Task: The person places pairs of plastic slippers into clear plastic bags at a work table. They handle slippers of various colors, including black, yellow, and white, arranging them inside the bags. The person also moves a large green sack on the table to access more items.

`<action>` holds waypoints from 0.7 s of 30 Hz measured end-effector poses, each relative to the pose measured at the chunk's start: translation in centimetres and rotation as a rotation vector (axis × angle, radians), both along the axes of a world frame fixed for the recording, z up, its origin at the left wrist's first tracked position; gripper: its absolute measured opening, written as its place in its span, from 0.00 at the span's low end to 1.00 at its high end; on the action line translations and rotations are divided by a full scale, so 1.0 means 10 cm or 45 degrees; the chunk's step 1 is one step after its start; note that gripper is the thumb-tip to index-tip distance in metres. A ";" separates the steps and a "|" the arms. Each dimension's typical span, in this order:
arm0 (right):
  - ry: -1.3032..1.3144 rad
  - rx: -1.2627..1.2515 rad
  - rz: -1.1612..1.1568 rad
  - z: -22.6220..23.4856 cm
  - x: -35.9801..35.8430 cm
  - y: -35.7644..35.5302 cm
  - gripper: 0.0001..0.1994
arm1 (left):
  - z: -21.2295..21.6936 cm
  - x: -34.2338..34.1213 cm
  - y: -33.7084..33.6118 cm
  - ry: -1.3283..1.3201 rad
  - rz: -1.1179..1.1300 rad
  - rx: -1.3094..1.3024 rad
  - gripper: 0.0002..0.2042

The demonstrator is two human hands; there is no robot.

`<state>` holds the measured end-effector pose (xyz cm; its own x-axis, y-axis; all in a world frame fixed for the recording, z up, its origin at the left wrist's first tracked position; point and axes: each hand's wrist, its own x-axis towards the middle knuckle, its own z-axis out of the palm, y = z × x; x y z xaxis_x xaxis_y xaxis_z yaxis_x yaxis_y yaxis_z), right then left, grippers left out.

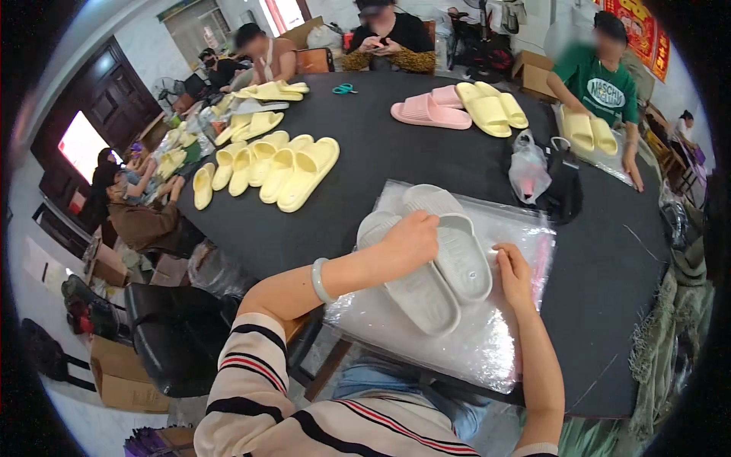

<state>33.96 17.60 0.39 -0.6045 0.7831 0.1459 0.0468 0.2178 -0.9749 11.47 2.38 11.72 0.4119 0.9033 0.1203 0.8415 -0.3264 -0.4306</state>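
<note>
A pair of light grey slide slippers [426,293] lies on a stack of clear plastic bags [365,312] in front of me, soles down and toe straps away from me. My left hand [411,245] reaches over the left slipper, its fingers closed at the inner edge of the right slipper [466,266], near the strap. The exact grip is partly hidden by the hand itself. My right hand [515,276] rests on the bags just right of that slipper, fingers loosely bent and apart, holding nothing.
Pale yellow slippers [308,171] stand in rows at the left. Pink slippers [432,111] and more yellow ones [491,108] lie farther back. A knotted plastic bag [528,171] and a black bag [562,183] sit beyond my stack. Several people work around the dark table [601,282].
</note>
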 end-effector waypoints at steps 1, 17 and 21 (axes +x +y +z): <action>-0.025 0.048 -0.009 0.01 -0.01 -0.02 0.09 | 0.04 -0.04 -0.08 -0.038 -0.013 0.017 0.02; -0.045 0.162 0.023 0.11 -0.03 -0.10 0.07 | 0.04 -2.44 -1.67 -0.039 0.693 0.297 0.14; -0.027 0.184 0.089 0.06 -0.10 -0.11 0.06 | 0.29 -3.95 -2.14 -0.395 0.910 0.293 0.13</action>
<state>32.95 16.48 1.01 -0.6607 0.7109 0.2408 0.0472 0.3595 -0.9320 -28.02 -19.06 14.65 -0.3375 0.8741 0.3493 0.9053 0.4031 -0.1342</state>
